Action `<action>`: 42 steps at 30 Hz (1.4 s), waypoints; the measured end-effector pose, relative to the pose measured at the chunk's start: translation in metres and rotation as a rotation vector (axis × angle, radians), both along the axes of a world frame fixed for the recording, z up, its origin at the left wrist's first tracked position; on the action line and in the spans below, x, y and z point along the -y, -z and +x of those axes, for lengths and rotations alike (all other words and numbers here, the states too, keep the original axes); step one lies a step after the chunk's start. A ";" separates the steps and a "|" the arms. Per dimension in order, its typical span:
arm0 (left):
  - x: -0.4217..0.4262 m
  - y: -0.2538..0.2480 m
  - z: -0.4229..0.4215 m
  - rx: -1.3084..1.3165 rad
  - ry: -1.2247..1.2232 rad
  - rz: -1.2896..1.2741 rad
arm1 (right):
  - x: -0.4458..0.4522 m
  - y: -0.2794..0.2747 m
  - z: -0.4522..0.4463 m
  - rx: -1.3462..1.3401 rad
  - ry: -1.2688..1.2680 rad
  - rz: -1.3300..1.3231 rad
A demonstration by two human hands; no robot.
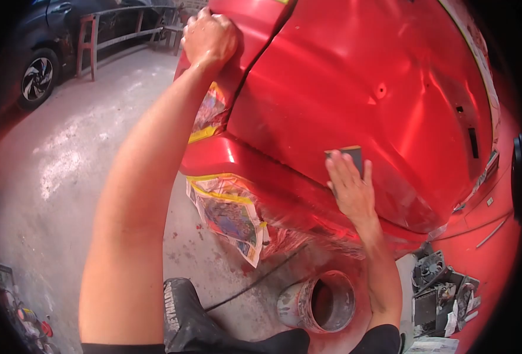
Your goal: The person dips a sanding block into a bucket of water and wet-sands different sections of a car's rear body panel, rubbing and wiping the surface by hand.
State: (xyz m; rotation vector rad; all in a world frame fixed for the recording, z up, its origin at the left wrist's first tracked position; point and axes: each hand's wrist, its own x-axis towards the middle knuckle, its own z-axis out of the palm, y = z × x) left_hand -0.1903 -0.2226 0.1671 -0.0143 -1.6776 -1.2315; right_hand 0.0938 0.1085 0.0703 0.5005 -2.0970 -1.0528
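Note:
A large red car hood [325, 82] fills the upper middle, its surface dull red with scattered bright reflections. My right hand [354, 192] lies flat near its lower edge, pressing a dark grey sheet of sandpaper [355, 154] against the paint. Part of that sheet shows beyond my fingers, with a tan edge. At the upper left, my left hand [211, 38] is closed, fingers curled, against the red fender [252, 20]. Whatever those fingers may hold is hidden. Yellow tape [228, 194] and newspaper [228, 221] cover the area below the bumper [213, 156].
A paint-stained bucket [299, 304] stands on the floor near my legs. Dark car parts [432, 295] are piled at lower right. A dark car [22, 35] and a metal stand [90, 47] are at upper left. A dark cable [261, 277] crosses the grey floor.

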 end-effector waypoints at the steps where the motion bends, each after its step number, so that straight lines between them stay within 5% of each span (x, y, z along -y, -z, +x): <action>1: 0.002 -0.001 0.002 0.022 0.006 0.005 | -0.004 0.006 0.001 0.000 -0.006 -0.042; 8: 0.002 -0.003 0.016 -0.013 0.037 0.040 | 0.156 -0.019 -0.086 -0.048 -0.119 -0.150; 11: 0.004 -0.004 0.021 -0.009 0.073 0.018 | 0.110 -0.034 -0.059 0.018 -0.209 -0.168; 15: 0.001 -0.005 0.024 -0.002 0.054 0.062 | 0.040 -0.018 -0.011 -0.070 -0.017 -0.102; 19: 0.003 -0.004 0.016 0.025 0.057 0.025 | 0.138 -0.024 -0.074 0.005 -0.261 -0.263; 21: 0.010 0.000 0.006 0.052 0.085 -0.011 | 0.171 -0.024 -0.107 -0.111 -0.192 -0.041; 25: 0.009 0.001 -0.015 0.010 0.040 -0.017 | 0.114 -0.042 -0.055 0.041 -0.266 -0.189; 27: 0.005 0.000 0.001 0.009 0.050 -0.003 | 0.067 -0.032 -0.015 -0.070 -0.046 -0.105; 37: 0.009 0.001 -0.014 -0.007 0.039 -0.024 | 0.148 -0.037 -0.082 0.014 -0.322 -0.232; 42: 0.008 0.001 -0.010 -0.030 -0.002 -0.049 | 0.066 -0.025 -0.016 -0.146 -0.003 -0.218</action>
